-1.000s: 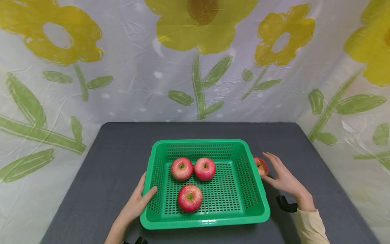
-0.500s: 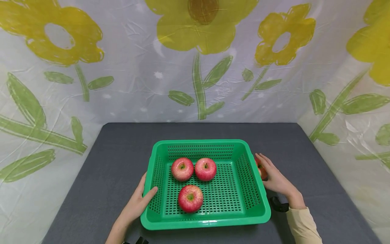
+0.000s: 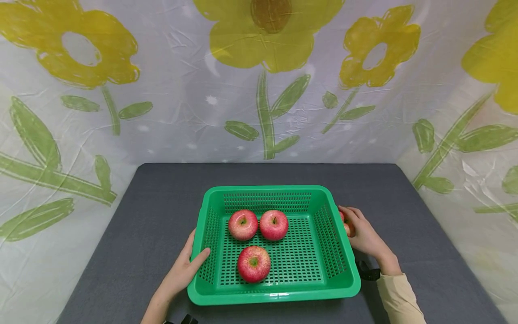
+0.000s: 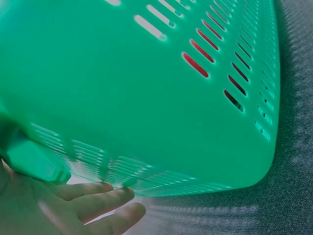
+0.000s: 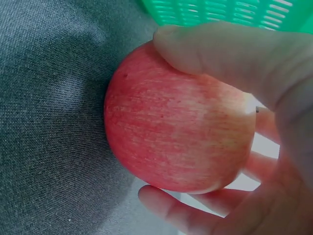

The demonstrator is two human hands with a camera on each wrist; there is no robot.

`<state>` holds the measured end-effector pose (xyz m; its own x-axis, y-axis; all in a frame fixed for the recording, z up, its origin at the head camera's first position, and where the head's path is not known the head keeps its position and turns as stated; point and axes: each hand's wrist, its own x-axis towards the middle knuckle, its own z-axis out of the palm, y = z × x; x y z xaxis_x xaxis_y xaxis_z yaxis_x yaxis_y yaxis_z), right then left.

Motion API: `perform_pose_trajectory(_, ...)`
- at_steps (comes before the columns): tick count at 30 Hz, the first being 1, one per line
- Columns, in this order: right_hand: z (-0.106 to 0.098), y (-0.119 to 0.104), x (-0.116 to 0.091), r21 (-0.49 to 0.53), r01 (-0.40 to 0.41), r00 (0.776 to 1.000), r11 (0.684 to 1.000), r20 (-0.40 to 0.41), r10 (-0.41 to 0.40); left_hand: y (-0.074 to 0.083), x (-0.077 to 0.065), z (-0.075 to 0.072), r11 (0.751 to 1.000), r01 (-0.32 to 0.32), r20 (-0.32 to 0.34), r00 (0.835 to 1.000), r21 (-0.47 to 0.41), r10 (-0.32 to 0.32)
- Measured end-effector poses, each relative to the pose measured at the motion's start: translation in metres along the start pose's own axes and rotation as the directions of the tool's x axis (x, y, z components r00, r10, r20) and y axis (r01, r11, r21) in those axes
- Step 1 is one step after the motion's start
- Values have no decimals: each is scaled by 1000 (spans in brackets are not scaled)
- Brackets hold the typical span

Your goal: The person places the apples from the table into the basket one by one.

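A green plastic basket (image 3: pixel 275 295) with slotted walls sits on the dark table, with three red apples (image 3: pixel 253 264) inside it. My left hand (image 3: pixel 180 270) holds the basket's left side, thumb over the rim and fingers along the outer wall. In the left wrist view those fingers (image 4: pixel 105 208) reach beneath the rim, beside the wall. Just outside the basket's right wall, my right hand (image 3: pixel 367 238) grips another red apple (image 5: pixel 176 122). The right wrist view has the thumb on one side of this apple and fingers around the other, close against the grey cloth.
Grey cloth covers the table (image 3: pixel 170 189). Behind and at both sides hangs a pale curtain (image 3: pixel 182 90) with painted yellow flowers. A black wrist strap (image 3: pixel 368 272) is on the right wrist.
My right hand has moved left toward the basket and closed its fingers around the apple outside it. The left hand, the basket and the apples inside keep their places.
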<state>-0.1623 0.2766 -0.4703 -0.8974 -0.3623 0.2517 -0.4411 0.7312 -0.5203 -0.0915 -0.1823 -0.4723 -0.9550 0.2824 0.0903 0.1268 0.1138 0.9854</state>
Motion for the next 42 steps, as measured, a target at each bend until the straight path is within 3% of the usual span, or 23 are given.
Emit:
perform_pose_trajectory(10,-8,1,-3,-27,-74,992,997,-103,71,1,0,0,1000,-6,3,1000,13,6)
perform_pose_trajectory(19,-53,-14,-6,10,-169,967,985,-191,168,3,-2,0,1000,-5,15,1000,5,5)
perform_pose_trajectory(23,-72,-29,-4,20,-159,960,987,-231,159,3,-2,0,1000,3,13,1000,4,-3)
perform_pose_trajectory(28,-89,-58,0,33,-99,958,995,-267,104,3,-2,0,1000,-1,12,1000,1,1)
perform_pose_trajectory(34,-100,-105,5,-4,45,961,999,-272,-44,4,-2,0,1000,-10,7,1000,8,10)
perform_pose_trajectory(42,-99,-133,10,-4,176,963,984,-208,-173,4,-1,1,999,-52,6,999,7,52)
